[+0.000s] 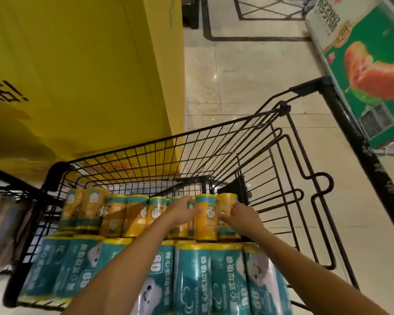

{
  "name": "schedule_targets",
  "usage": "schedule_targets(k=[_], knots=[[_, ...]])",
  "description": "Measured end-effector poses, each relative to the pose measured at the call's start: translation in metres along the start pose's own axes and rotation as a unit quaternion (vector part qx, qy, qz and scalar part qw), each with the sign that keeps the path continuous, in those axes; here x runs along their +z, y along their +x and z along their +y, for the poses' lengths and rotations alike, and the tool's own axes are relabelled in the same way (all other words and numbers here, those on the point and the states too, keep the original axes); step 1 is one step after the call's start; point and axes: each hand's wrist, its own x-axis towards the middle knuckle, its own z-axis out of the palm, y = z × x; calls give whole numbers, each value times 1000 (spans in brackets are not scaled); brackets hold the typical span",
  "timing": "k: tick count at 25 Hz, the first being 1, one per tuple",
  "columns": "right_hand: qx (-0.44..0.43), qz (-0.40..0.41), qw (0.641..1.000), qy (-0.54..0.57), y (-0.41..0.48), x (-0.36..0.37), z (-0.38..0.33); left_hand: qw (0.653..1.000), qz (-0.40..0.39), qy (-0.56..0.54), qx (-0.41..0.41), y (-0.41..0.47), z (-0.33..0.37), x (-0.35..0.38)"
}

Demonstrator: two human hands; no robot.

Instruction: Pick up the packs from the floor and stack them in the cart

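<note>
A black wire cart (191, 142) stands below me, holding packs of rolls. Orange-yellow packs (134, 214) fill its far row and teal packs (191, 276) lie in the near row. My left hand (183, 211) grips the left side of the rightmost orange pack (208, 217). From the other side, my right hand (242, 218) holds that same pack, fingers curled against it. The pack stands upright among the other orange ones, close to the cart's right wall. No packs on the floor are in view.
A tall yellow carton (77, 76) stands just beyond the cart's left far corner. A green freezer chest with an orange picture (369, 71) stands at the right, past the cart's handle (359, 142). Pale tiled floor (237, 71) stretches ahead.
</note>
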Motion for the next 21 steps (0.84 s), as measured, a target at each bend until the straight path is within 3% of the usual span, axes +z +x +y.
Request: schedule_targets(k=[4, 9, 14, 18, 21], knots=[[-52, 82, 994, -39, -23, -21, -18, 974, 25, 220, 50, -23, 16, -25], [-28, 182, 974, -133, -61, -40, -40, 872, 50, 469, 129, -54, 47, -54], [35, 258, 963, -76, -120, -48, -55, 827, 24, 506, 245, -84, 65, -62], [119, 326, 935, -68, -181, -57, -35, 742, 18, 562, 364, -117, 93, -29], [179, 351, 917, -59, -232, -53, -10, 705, 27, 557, 438, -154, 115, 4]])
